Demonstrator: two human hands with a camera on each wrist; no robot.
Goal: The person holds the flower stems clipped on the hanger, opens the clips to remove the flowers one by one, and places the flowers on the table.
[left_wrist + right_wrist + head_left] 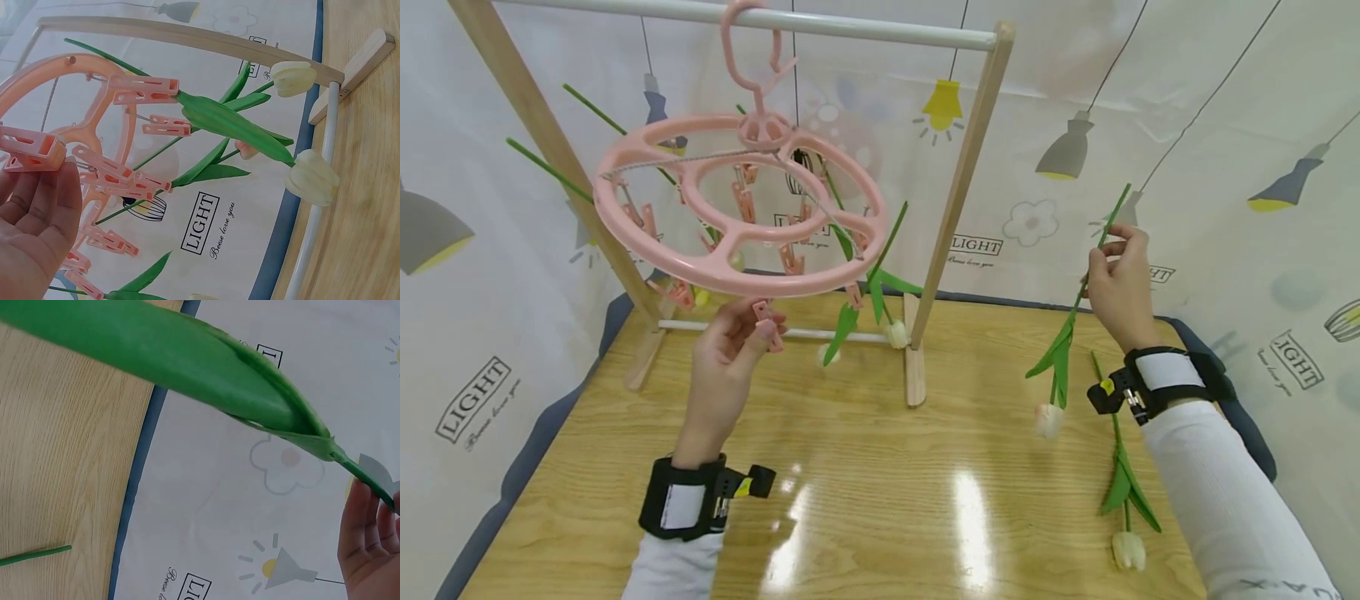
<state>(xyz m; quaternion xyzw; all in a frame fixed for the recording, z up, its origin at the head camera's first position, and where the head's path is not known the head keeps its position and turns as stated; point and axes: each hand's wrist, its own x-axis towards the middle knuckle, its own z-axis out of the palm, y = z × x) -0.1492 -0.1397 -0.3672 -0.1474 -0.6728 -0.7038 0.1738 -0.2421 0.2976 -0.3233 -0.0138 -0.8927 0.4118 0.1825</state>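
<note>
A round pink clip hanger (pixel 722 277) hangs by its hook from a white rail. My left hand (pixel 721 358) pinches a pink clothespin (pixel 767 325) at the ring's near side, and nothing shows between that peg's jaws. Off to the right, my right hand (pixel 1122 287) holds an artificial white tulip (pixel 1062 354) by the upper stem, its bloom pointing down above the table. Several other tulips hang head down from the hanger's clothespins; the left wrist view shows one tulip (pixel 234 128) under a clothespin (pixel 144 89). The ring partly hides the far pegs in the head view.
The rail belongs to a wooden stand with a right post (pixel 962 183) and a low white crossbar (pixel 805 335). Another white tulip (pixel 1118 483) lies on the wooden table (pixel 865 467) beneath my right forearm. A printed backdrop (pixel 1030 100) rises behind the table.
</note>
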